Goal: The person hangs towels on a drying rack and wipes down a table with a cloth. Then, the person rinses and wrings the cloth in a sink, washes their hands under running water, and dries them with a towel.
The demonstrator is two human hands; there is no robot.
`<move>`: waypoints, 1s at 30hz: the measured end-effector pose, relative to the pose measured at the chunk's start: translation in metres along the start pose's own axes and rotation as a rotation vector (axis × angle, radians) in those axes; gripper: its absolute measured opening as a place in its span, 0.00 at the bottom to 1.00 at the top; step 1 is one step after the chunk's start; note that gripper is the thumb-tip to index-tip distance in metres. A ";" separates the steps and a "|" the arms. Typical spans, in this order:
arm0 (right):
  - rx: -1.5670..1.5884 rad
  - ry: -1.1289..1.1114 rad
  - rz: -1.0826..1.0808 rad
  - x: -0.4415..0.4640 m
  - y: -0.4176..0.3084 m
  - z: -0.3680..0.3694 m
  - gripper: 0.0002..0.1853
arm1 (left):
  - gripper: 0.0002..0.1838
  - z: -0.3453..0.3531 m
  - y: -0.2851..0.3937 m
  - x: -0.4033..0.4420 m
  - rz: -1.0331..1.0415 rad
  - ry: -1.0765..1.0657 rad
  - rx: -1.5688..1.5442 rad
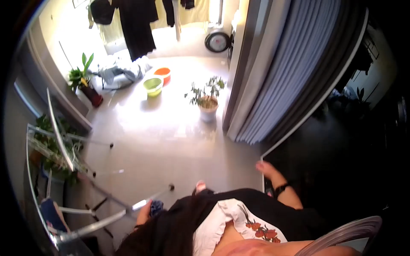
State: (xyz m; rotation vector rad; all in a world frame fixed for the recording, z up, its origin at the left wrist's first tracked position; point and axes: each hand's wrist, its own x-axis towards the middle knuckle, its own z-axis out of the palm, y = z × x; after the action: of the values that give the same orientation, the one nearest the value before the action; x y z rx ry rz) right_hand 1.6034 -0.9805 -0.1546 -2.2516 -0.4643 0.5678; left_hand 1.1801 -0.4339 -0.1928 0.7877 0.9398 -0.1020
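Note:
My left hand (144,213) is at the lower left, closed around a small dark blue patterned item (156,208) that looks like bunched cloth. Right beside that hand runs a shiny metal tube of a rack (102,222). My right hand (266,168), with a dark band on the wrist, hangs at the right, near the thin light edge (262,170) of a dark glossy panel (316,149). Its fingers are small and blurred, and whether they hold anything cannot be made out.
Ahead on the pale floor (158,153) stand a potted plant (208,113), a green basin (153,86) and an orange basin (163,74). Grey-blue curtains (286,72) hang at the right. Dark clothes (134,25) hang at the back. More plants (57,145) stand left.

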 end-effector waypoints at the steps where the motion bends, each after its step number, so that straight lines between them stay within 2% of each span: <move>1: -0.114 -0.009 0.076 0.011 0.033 0.006 0.22 | 0.22 0.001 0.011 0.049 -0.003 -0.048 -0.071; 4: -0.151 -0.177 0.411 -0.011 0.018 -0.017 0.22 | 0.23 0.053 0.081 0.113 0.192 -0.099 0.376; 6: -0.147 -0.317 0.639 -0.020 0.021 -0.034 0.23 | 0.23 0.096 0.139 0.154 0.141 -0.101 0.287; 7: -0.246 -0.327 0.415 -0.026 0.123 -0.026 0.24 | 0.23 0.120 0.168 0.181 0.017 -0.077 0.044; 8: -0.139 -0.232 0.550 -0.033 0.112 -0.034 0.25 | 0.23 0.144 0.196 0.197 0.039 -0.077 0.092; 10: -0.050 -0.226 0.594 -0.037 0.125 -0.045 0.26 | 0.24 0.184 0.250 0.230 0.091 -0.074 0.189; 12: -0.093 -0.287 0.696 -0.013 0.122 -0.052 0.26 | 0.24 0.192 0.276 0.258 0.150 -0.086 0.244; 16: -0.217 -0.444 0.648 0.149 0.130 -0.050 0.25 | 0.23 0.198 0.312 0.291 0.111 -0.108 0.286; 18: -0.380 -0.583 0.478 0.252 0.126 -0.050 0.25 | 0.22 0.102 0.283 0.361 0.276 0.232 0.848; 20: -0.521 -0.586 0.311 0.359 0.127 -0.043 0.26 | 0.22 0.093 0.297 0.317 0.383 0.232 1.585; 21: -0.083 -0.306 0.566 0.408 0.003 -0.068 0.24 | 0.23 0.075 0.298 0.306 0.406 0.246 1.738; 22: -0.227 -0.044 0.375 0.470 0.021 -0.053 0.21 | 0.23 0.070 0.306 0.288 0.379 0.282 1.747; 23: -0.101 0.012 0.135 0.523 -0.007 -0.054 0.21 | 0.24 0.067 0.310 0.282 0.211 0.317 1.118; 24: -0.023 0.058 0.029 0.570 -0.042 -0.053 0.21 | 0.25 0.060 0.313 0.278 0.147 0.441 0.469; 25: -0.026 0.013 0.035 0.610 -0.077 -0.054 0.20 | 0.25 0.066 0.332 0.271 0.087 0.518 0.240; 26: -0.061 0.016 -0.022 0.640 -0.110 -0.054 0.19 | 0.25 0.073 0.355 0.269 0.050 0.543 0.173; 27: 0.006 -0.102 -0.010 0.662 -0.155 -0.060 0.19 | 0.26 0.079 0.382 0.272 0.032 0.547 0.142; 30: -0.009 -0.111 -0.008 0.708 -0.204 -0.045 0.20 | 0.27 0.092 0.478 0.309 0.028 0.500 0.127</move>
State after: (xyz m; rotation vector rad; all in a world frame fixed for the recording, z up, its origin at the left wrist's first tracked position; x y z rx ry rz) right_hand 2.1876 -0.5291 -0.1552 -2.2339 -0.5317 0.6907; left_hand 1.6239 -0.0714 -0.1268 0.9659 1.4041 0.0655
